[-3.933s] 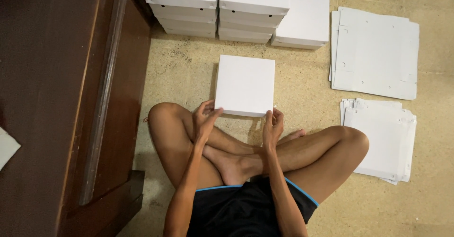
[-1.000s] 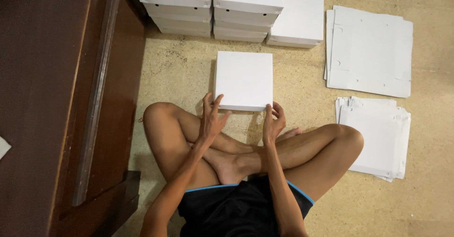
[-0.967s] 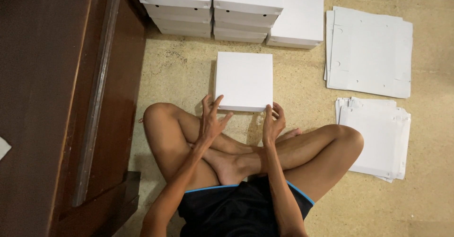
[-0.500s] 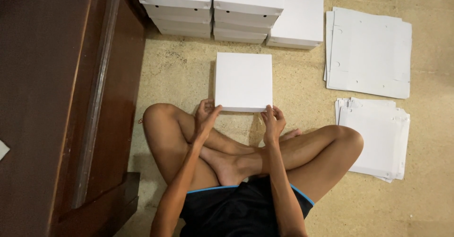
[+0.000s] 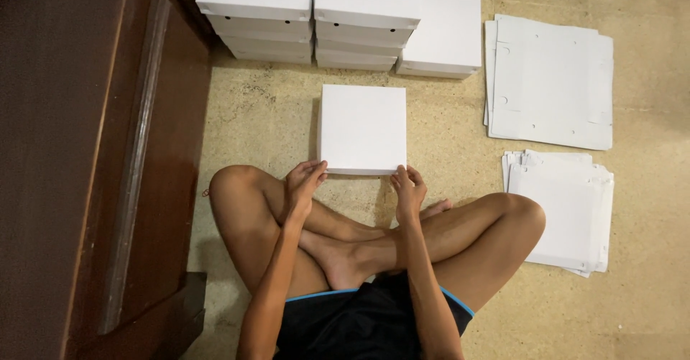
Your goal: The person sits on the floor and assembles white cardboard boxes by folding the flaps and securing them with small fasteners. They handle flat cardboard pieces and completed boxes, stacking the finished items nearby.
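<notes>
Seated cross-legged on the speckled floor (image 5: 266, 123), with a closed white square box (image 5: 363, 128) just ahead of the knees. Left hand (image 5: 302, 184) and right hand (image 5: 408, 187) pinching its 2 near corners, fingers curled on the front edge. Best kept even on both sides, pressing squarely, nudging toward the 3 box stacks (image 5: 316, 15); flat blanks (image 5: 550, 80) off right.
</notes>
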